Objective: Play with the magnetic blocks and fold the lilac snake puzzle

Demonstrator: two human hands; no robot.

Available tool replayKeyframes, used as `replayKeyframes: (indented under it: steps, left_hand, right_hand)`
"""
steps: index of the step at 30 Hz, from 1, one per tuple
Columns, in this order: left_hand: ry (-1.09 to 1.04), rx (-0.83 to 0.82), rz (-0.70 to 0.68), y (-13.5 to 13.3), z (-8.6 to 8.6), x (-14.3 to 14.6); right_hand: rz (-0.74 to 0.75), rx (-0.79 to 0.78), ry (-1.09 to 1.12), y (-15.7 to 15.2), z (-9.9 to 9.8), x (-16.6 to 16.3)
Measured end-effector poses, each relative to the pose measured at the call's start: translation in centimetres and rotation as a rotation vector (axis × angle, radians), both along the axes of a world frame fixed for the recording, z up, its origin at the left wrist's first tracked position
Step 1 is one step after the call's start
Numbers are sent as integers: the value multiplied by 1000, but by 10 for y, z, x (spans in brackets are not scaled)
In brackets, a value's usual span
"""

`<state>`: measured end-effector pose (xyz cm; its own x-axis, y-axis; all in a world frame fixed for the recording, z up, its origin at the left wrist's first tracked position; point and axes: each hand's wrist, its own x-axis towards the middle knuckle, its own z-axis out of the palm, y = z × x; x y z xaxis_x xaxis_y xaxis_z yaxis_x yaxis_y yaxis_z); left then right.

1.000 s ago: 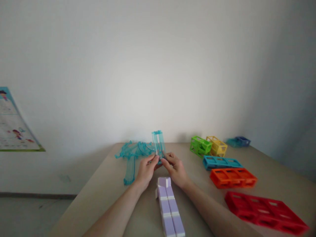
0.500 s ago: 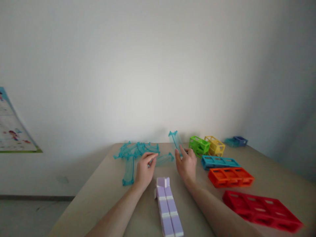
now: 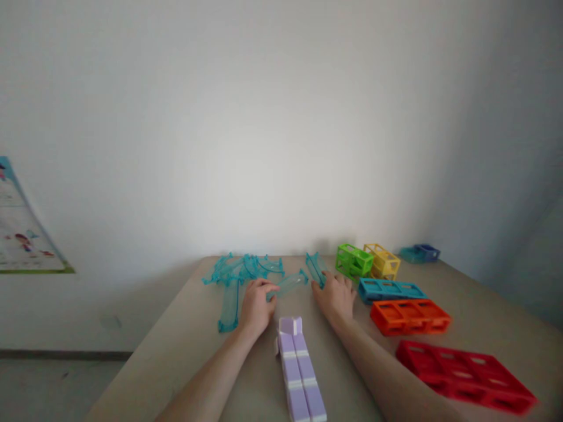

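My left hand point(image 3: 257, 306) has its thumb and fingers closed about the near end of a translucent teal track piece point(image 3: 290, 282), which lies slantwise on the table. My right hand point(image 3: 335, 296) is low at the table, thumb and fingers around the near end of another teal track piece point(image 3: 314, 266). That end is partly hidden by the fingers. Left of my left hand lies a teal track piece point(image 3: 229, 305) pointing toward me, below a loose pile of similar pieces point(image 3: 246, 268). Between my forearms sit lilac and white blocks point(image 3: 295, 366) joined in a double row.
Down the right side of the table point(image 3: 176, 357) lie red point(image 3: 466, 375), orange point(image 3: 411, 316) and blue point(image 3: 389, 289) openwork frames. Green point(image 3: 353, 261) and yellow point(image 3: 382, 261) frames stand behind them. Dark blue and teal pieces point(image 3: 426, 252) sit at the far right, near the wall point(image 3: 281, 146).
My right hand has lowered its track piece from a raised, tilted position down to the table. My left hand's fingers have come down onto the end of the slanting track piece.
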<state>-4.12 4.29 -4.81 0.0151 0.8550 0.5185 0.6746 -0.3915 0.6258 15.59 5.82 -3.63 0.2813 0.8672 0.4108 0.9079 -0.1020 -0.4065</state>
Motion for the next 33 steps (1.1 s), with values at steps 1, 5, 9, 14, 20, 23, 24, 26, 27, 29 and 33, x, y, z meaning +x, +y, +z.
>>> replayKeyframes:
  steps: [1,5,9,14,20,23,24,26,27,29,33]
  left_hand:
    - [-3,-2,-2,1,-1,0]
    - [-25,-2,-23,3,-4,0]
    - [-51,-15,-88,4,-7,-2]
    - [-126,-46,-143,8,-6,-6]
    - [-373,-47,-61,12,-2,-6]
    - [-506,-54,-90,11,2,-2]
    - [-539,-58,-113,9,4,1]
    - [-580,-64,-172,3,8,7]
    - [-592,-68,-209,-1,10,10]
    - [-646,-102,-326,-8,14,15]
    - [-637,-166,-449,-16,18,21]
  right_hand:
    - [8,-7,-4,0,0,0]
    - [14,-20,-12,-1,-2,0]
    - [-27,61,-32,-4,2,-4]
    - [302,356,27,-8,10,-10]
    - [729,138,368,-12,7,-15]
    - [742,36,428,-13,4,-19]
    - [752,18,439,-13,3,-20]
    - [770,-10,466,-13,1,-24]
    - [771,-15,523,-13,0,-26]
    - [752,-12,704,-11,-2,-30]
    - [677,19,927,-6,-6,-35]
